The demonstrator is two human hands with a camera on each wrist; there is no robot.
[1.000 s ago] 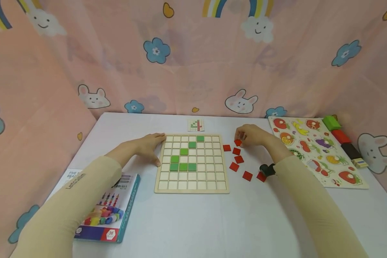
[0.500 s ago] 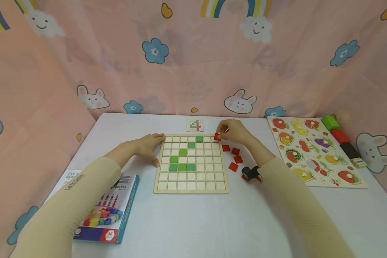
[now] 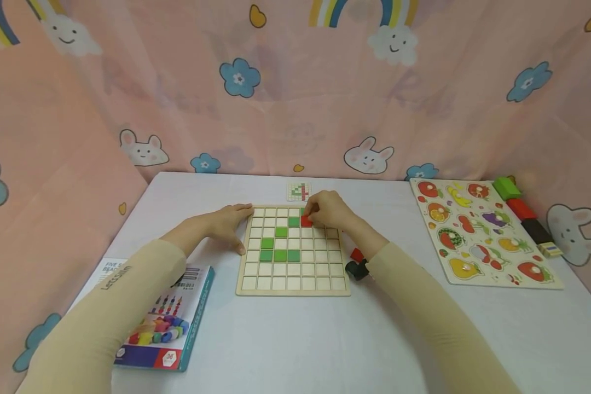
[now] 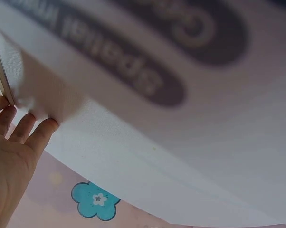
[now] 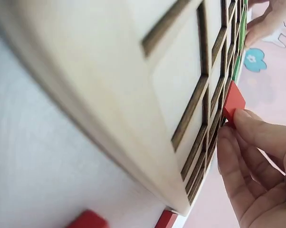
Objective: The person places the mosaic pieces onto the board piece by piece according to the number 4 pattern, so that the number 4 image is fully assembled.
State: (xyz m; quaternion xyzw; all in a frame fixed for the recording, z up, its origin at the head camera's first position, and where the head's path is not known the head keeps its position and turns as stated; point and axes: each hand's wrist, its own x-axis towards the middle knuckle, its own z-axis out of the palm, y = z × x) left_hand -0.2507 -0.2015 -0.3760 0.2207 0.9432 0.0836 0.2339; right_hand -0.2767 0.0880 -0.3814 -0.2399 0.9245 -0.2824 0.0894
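A wooden grid board [image 3: 295,293] lies on the white table, with several green tiles [image 3: 280,255] set in its cells. My right hand [image 3: 332,210] is over the board's far part and pinches a red square tile [image 3: 306,221] between thumb and fingers. In the right wrist view the red tile [image 5: 233,101] stands tilted at the cells, next to a green tile. My left hand [image 3: 226,225] rests at the board's left edge, fingers spread, with thumb and fingertips along the frame. In the left wrist view the left hand's fingertips [image 4: 50,122] touch the table beside the board.
A small pattern card [image 3: 299,191] lies behind the board. Loose red tiles [image 3: 357,255] are at its right, mostly hidden by my right arm. A fruit puzzle board [image 3: 482,235] and coloured blocks [image 3: 520,208] are far right; a box [image 3: 197,306] is near left.
My right hand has taken a red tile from the loose ones at the right and carried it left over the grid board. The left hand has stayed at the board's edge.
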